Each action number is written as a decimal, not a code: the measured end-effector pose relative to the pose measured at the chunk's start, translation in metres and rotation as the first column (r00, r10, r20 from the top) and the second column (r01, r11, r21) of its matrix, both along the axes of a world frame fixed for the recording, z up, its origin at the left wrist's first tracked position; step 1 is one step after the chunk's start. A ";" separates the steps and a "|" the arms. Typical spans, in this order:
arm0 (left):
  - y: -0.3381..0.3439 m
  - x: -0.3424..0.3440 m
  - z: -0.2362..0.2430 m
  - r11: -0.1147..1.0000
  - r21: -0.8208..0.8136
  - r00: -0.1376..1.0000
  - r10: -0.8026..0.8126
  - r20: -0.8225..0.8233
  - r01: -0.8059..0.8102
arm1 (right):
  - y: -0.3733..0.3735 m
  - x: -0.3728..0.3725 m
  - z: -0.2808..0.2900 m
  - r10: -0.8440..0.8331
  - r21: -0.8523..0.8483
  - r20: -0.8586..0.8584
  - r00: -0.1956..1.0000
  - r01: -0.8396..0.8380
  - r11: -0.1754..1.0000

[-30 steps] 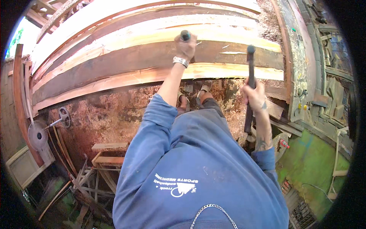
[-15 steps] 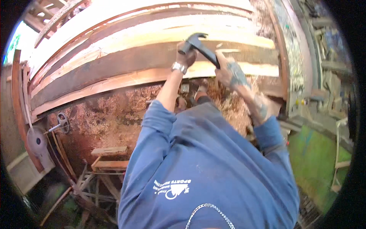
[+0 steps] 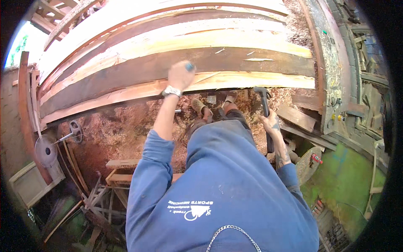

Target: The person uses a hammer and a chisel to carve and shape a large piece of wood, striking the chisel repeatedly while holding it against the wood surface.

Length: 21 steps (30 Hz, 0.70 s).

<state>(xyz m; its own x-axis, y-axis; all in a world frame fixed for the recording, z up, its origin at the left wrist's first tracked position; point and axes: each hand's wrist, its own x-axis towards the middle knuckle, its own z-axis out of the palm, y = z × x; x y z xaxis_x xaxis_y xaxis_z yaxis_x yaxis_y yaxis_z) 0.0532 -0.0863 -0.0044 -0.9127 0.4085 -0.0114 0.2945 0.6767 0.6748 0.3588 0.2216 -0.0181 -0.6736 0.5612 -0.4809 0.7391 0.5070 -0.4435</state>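
Wearing a faded blue sweatshirt point(image 3: 226, 168) and gripping a black claw hammer point(image 3: 264, 103) in the tightly curled right hand point(image 3: 270, 122), near the front edge of a broad dark-brown wooden board with pale borders point(image 3: 134, 70). Clenching the blurred left hand point(image 3: 180, 77) over that board around an object with a rounded blue-green end point(image 3: 190, 67) (impossible to tell what kind), and facing, farther off, more pale and dark wooden planks point(image 3: 168, 20).

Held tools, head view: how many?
2: a dark hammer in the right hand, and a teal-ended tool in the left hand, mostly hidden by the blurred fist.
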 end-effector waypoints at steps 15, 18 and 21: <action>-0.026 0.153 -0.054 0.960 -0.241 0.965 -0.082 0.249 0.144 | 0.032 -0.119 -0.026 0.266 0.350 -0.213 0.940 -0.181 0.919; -0.089 0.188 -0.075 0.951 -0.308 0.950 0.073 0.303 0.025 | 0.037 -0.141 -0.035 0.417 0.559 -0.356 0.836 -0.167 0.812; -0.152 0.223 -0.093 0.894 -0.435 0.862 0.298 0.410 -0.103 | -0.023 -0.178 -0.022 0.605 0.601 -0.425 0.673 -0.290 0.745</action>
<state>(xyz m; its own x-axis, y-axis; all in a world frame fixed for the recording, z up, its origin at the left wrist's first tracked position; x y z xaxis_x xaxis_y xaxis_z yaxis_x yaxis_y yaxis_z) 0.2766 -0.2380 -0.0977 -0.8230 0.0892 -0.5609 -0.1506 0.9179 0.3670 0.1809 0.1987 -0.0402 -0.9433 0.1463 0.2981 0.0492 0.9494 -0.3102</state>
